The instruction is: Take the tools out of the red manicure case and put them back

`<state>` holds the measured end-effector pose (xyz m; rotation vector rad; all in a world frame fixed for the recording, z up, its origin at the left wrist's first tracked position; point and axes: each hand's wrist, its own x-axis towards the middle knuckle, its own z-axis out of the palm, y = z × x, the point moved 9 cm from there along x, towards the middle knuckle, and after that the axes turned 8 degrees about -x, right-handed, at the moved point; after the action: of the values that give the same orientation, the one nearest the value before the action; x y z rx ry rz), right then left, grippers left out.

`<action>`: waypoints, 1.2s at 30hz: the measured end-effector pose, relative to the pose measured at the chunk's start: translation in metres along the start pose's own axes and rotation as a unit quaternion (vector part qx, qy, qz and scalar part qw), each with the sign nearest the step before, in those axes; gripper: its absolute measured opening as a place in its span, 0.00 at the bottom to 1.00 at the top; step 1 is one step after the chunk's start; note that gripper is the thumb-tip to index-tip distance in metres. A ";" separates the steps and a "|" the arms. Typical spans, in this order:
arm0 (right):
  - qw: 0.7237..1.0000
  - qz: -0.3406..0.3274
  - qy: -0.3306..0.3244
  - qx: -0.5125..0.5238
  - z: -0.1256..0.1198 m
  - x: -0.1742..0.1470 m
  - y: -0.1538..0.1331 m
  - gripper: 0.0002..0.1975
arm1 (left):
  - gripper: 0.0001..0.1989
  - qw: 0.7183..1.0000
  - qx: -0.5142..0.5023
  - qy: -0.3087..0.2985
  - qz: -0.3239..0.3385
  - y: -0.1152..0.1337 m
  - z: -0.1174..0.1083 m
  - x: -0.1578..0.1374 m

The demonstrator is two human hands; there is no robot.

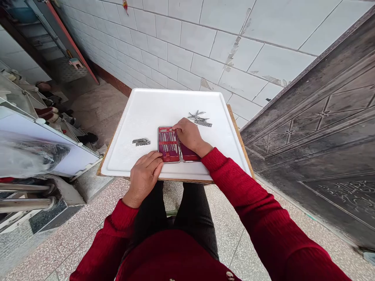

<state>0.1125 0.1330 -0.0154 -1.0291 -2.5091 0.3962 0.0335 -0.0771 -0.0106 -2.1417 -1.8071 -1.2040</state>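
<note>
An open manicure case (pixel 168 157) with a red and purple lining lies on a white foam board (pixel 164 107). Several slim metal tools (pixel 166 141) sit under a red band in its left half. My left hand (pixel 145 171) grips the case's lower left corner between thumb and fingers. Over the right half, my right hand (pixel 189 134) is closed, its fingertips near the fold at the top; what they hold, if anything, is hidden. Nail clippers (pixel 141 142) lie on the board to the left. A pile of loose metal tools (pixel 200 118) rests beyond my right hand.
The board lies on a wooden tabletop (pixel 240 142) above my legs. A white tiled wall (pixel 175 39) stands behind it. On the right is a dark carved panel (pixel 307 121); on the left, a rack with shoes (pixel 48 114) and a white cabinet (pixel 58 136).
</note>
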 end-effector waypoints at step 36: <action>0.857 -0.308 -0.206 -0.357 0.059 -0.005 -0.171 0.13 | 0.10 1.000 0.001 0.016 0.015 0.005 0.000 -0.005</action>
<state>-0.0144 0.0057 0.0000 -0.2721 -3.2767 -0.6192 0.0385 -0.0828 -0.0119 -2.1292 -1.7566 -1.2216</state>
